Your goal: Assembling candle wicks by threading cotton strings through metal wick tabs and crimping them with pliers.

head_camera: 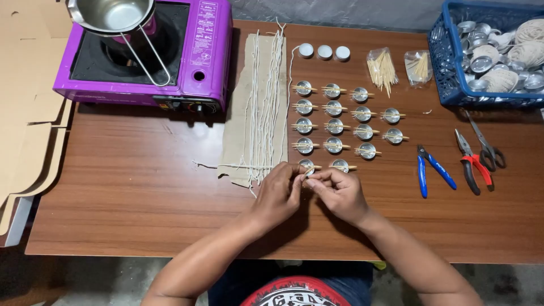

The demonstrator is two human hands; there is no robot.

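- The left hand [279, 194] and the right hand [338, 192] meet at the near middle of the wooden table [141, 192], fingertips pressed together around a small metal cup [307, 167] that lies at the near left end of the cup rows, at 12 o'clock from the knuckles.
- Both hands pinch at the cup's near edge; whether a wick sits between the fingers cannot be told.
- A second cup with sticks [340, 165] lies just beside the held one, at 3 o'clock.
- Rows of metal cups [334, 126], each crossed by thin wooden sticks, run away toward 12 o'clock.
- Three white filled cups [324, 51] sit at the far end of those rows.
- White wick strings [266, 102] lie lengthwise on a tan cardboard strip [238, 124], at 11 o'clock from the hands.
- A purple portable stove [147, 54] with a white label panel on its right part stands at 10 o'clock, carrying a steel pot [110, 14].
- Two clear plastic bags of sticks [382, 68] lie at 1 o'clock.
- A blue basket [445, 68] of empty cups and string balls fills the far right corner.
- Blue-handled cutters [433, 169], red-handled pliers [473, 164] and scissors [484, 141] lie at 3 o'clock, well apart from the hands.
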